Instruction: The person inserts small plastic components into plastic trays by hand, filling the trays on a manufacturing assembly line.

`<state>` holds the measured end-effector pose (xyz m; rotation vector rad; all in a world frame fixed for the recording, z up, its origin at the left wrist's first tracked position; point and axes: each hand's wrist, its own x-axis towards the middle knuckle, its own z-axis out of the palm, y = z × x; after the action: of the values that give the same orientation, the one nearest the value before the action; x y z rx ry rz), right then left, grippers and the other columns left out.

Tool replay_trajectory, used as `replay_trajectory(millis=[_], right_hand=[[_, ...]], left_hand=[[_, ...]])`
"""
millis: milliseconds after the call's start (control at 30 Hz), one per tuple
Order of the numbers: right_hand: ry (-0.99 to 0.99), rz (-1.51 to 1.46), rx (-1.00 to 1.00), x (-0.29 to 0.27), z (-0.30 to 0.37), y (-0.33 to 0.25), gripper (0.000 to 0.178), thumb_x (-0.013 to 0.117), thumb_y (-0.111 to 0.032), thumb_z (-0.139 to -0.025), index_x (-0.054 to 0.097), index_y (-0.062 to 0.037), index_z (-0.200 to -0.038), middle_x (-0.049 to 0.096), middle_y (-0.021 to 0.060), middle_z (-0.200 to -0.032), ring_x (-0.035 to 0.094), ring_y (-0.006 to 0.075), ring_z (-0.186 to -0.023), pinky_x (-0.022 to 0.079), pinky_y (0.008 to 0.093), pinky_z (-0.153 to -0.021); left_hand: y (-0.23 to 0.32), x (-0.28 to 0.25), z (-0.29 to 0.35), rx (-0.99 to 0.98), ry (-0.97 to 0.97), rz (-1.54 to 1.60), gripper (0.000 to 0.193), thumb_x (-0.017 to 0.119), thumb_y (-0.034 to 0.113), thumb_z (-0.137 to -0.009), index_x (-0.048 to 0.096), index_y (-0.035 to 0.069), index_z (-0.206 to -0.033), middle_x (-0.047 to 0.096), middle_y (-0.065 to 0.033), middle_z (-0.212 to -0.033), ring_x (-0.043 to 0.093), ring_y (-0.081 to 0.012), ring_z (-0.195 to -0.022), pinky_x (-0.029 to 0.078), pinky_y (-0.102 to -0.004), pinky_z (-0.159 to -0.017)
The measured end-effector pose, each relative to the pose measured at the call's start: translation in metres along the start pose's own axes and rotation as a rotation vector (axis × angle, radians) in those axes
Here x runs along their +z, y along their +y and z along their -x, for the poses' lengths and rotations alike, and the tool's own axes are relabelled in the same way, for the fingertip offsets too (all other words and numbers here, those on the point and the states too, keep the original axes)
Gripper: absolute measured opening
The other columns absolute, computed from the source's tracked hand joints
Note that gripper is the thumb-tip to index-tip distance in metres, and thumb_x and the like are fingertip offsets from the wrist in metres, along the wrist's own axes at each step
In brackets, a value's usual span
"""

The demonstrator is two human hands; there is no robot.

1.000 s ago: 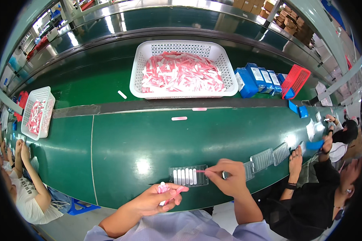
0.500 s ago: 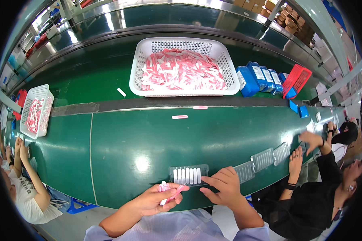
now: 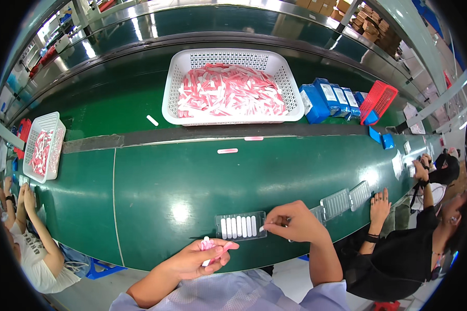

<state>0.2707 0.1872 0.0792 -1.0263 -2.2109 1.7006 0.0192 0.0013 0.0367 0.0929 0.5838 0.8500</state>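
My left hand [image 3: 193,260] is closed round a small bunch of pink-and-white nail files [image 3: 207,242], their rounded ends sticking out between the fingers. A clear plastic tray [image 3: 219,226] lies on the green surface just beyond it, with several white nail files [image 3: 238,226] side by side in its slots. At the tray's right end, my right hand [image 3: 298,222] has its thumb and forefinger pinched on a short white piece [image 3: 263,228], apparently a nail file mostly hidden by the fingers. More ribbed clear trays [image 3: 336,203] run off to the right, one partly behind my right hand.
A large white basket [image 3: 168,98] heaped with nail files stands beyond a dark rail. Blue packs [image 3: 316,106] and a red basket [image 3: 379,102] are right of it. A smaller white basket [image 3: 59,140] is at left. Loose nail files [image 3: 227,151] lie ahead. Co-workers sit on both sides; one's hand [image 3: 380,206] rests at right.
My right hand has gone from spread fingers to a pinch at the tray's right end. The left hand keeps its bunch. The right-hand co-worker's farther hand has drawn away from the trays.
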Motion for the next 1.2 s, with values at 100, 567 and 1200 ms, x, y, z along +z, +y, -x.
replay_trajectory(millis=[100,567,1200], right_hand=[[-0.002,0.369,-0.112,0.006,-0.014,-0.004,0.019,0.074,-0.010,-0.082,0.070,-0.0070,-0.100,0.064,0.0042,-0.070,0.064,0.0200,-0.066,0.049,0.0311,-0.060],[0.107,0.621,-0.508,0.031,-0.008,-0.018,0.037,0.081,-0.031,-0.077,0.071,-0.0149,-0.108,0.063,0.0042,-0.111,0.060,0.0242,-0.099,0.047,0.0395,-0.086],[-0.057,0.721,-0.599,0.057,-0.005,-0.004,0.052,0.077,-0.044,-0.078,0.067,-0.0234,-0.126,0.051,0.0103,-0.145,0.047,0.0301,-0.133,0.037,0.0493,-0.107]], left_hand=[[0.002,0.004,-0.003,-0.005,-0.022,0.023,0.038,0.052,0.020,-0.106,0.053,0.001,-0.138,0.062,-0.0054,-0.091,0.048,-0.0074,-0.062,0.029,-0.0183,-0.046],[0.010,0.014,0.018,0.274,0.224,-0.520,0.034,0.050,0.010,-0.105,0.056,0.002,-0.138,0.061,-0.0040,-0.084,0.046,-0.0078,-0.061,0.039,-0.0229,-0.054],[0.023,0.007,0.033,0.332,0.283,-0.480,0.034,0.048,0.010,-0.105,0.056,-0.002,-0.136,0.061,-0.0067,-0.083,0.043,-0.0088,-0.053,0.036,-0.0240,-0.050]])
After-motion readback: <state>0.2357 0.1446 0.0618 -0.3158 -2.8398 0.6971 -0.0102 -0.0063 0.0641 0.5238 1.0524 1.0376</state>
